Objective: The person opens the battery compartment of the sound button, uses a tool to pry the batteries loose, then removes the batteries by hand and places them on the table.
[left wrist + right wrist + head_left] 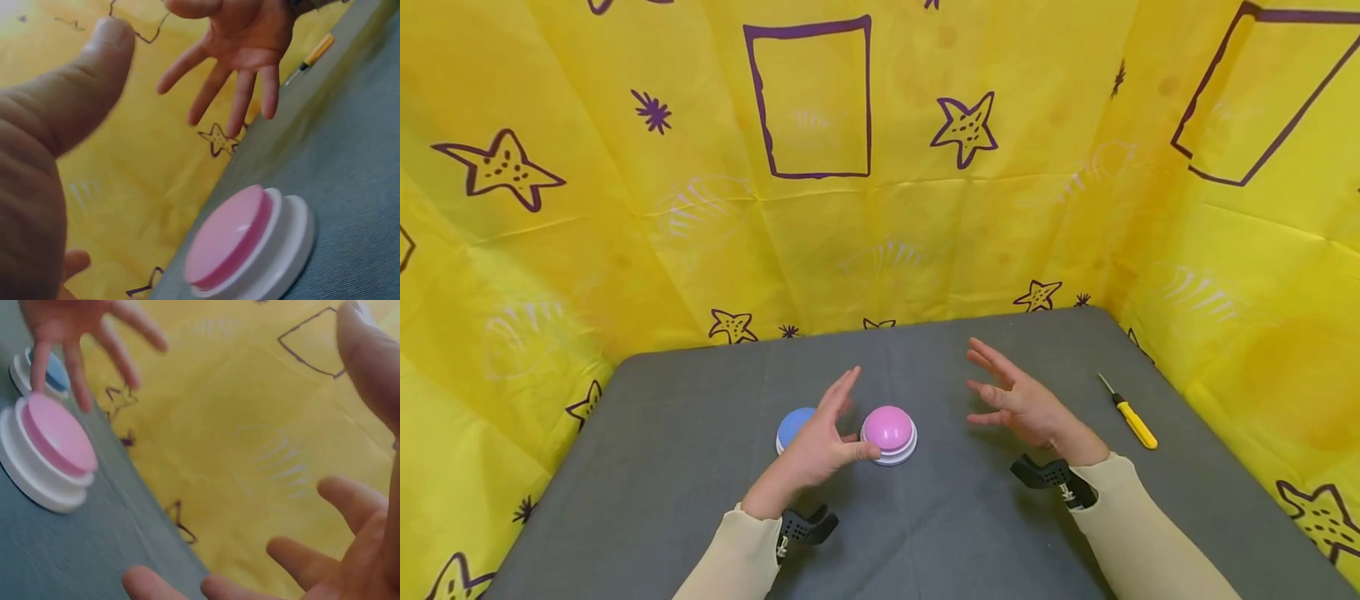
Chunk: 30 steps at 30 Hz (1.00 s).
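Observation:
A pink dome push button [888, 428] with a white base sits on the grey table, between the two hands. Just left of it is a blue push button [794, 423], partly covered by my left hand [820, 446] in the head view. That hand is held over the table with its fingers extended and thumb spread, holding nothing. To the right, my right hand [1026, 408] hovers with spread fingers and a bare palm turned inward. The left wrist view shows the pink button [228, 240] below the left thumb.
A screwdriver [1129, 412] with a yellow and black handle lies on the table, right of the right hand. Yellow cloth [812, 242] with purple drawings hangs behind and at both sides of the grey table [700, 483]. Each wrist wears a black camera mount [1041, 472].

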Available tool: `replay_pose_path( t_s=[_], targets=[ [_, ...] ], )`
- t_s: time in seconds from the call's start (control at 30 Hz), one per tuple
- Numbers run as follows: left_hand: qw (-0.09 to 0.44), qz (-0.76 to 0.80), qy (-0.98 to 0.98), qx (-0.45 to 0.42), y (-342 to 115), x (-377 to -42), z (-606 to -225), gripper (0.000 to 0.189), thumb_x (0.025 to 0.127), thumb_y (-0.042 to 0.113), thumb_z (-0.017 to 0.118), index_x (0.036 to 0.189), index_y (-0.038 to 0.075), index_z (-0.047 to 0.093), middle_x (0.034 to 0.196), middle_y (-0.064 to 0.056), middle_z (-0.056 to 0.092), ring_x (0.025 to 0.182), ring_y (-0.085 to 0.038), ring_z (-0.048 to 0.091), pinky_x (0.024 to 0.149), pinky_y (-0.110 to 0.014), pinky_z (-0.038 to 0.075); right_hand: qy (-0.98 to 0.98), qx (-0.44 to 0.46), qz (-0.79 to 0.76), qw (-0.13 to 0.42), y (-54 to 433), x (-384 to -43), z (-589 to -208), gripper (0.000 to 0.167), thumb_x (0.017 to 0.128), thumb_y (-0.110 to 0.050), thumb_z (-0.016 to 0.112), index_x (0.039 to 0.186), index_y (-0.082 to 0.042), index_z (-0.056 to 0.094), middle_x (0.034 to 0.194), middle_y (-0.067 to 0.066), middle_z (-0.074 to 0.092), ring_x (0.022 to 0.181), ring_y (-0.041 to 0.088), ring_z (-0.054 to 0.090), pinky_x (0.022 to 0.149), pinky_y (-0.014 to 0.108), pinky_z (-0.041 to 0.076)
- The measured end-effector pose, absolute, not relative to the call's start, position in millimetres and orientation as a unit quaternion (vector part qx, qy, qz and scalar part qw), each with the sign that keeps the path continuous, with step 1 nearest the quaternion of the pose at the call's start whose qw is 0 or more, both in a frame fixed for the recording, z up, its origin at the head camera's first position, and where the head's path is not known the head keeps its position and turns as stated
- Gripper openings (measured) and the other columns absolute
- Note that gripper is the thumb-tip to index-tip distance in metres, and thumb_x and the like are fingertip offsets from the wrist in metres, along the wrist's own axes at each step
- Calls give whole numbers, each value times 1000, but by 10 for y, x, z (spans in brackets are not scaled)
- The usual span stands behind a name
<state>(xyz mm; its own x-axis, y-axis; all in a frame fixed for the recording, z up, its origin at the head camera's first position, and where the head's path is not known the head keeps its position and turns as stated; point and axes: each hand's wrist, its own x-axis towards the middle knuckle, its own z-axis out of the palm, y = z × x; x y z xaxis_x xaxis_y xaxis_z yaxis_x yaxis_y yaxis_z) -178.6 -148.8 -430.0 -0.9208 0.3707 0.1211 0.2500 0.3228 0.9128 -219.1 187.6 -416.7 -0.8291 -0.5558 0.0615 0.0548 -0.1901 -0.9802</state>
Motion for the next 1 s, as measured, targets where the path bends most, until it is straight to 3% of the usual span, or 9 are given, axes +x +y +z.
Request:
replay_pose_path(
  t_s=[0.2,0.4,0.5,0.67,1.0],
  targets=[
    [78,536,824,168,-1437,-1774,-4426,114,71,20,92,160,22,22,163,-10,17,136,-46,37,103,-55,40,564,-214,-750,272,1667,-2201,-4305,81,95,-17,71,160,-14,23,165,12,5,144,51,9,93,63,44],
    [81,545,820,153,-1418,-1785,-4517,103,73,18,91,157,21,32,158,-12,27,130,-39,47,97,-50,46,578,-194,-731,305,1432,-2216,-4441,82,89,-16,77,156,-11,31,163,18,10,143,50,19,92,58,47],
    [82,536,828,145,-1419,-1787,-4549,98,75,21,90,156,18,35,155,-12,35,130,-35,48,96,-49,47,588,-184,-722,314,1332,-2212,-4493,82,89,-6,76,156,-6,29,163,19,12,142,48,23,92,57,47],
    [83,520,839,135,-1393,-1765,-4594,90,79,26,87,153,11,40,144,-8,51,129,-27,48,101,-49,42,622,-181,-696,309,1227,-2175,-4561,82,86,5,74,155,-2,29,158,22,23,138,46,30,89,50,52],
    [30,478,865,150,-1322,-1788,-4687,71,78,20,87,142,11,57,133,-6,59,121,-26,55,103,-50,39,713,-207,-623,247,1160,-2152,-4631,75,79,1,82,147,-2,48,143,17,50,127,38,45,86,35,53]
  ],
)
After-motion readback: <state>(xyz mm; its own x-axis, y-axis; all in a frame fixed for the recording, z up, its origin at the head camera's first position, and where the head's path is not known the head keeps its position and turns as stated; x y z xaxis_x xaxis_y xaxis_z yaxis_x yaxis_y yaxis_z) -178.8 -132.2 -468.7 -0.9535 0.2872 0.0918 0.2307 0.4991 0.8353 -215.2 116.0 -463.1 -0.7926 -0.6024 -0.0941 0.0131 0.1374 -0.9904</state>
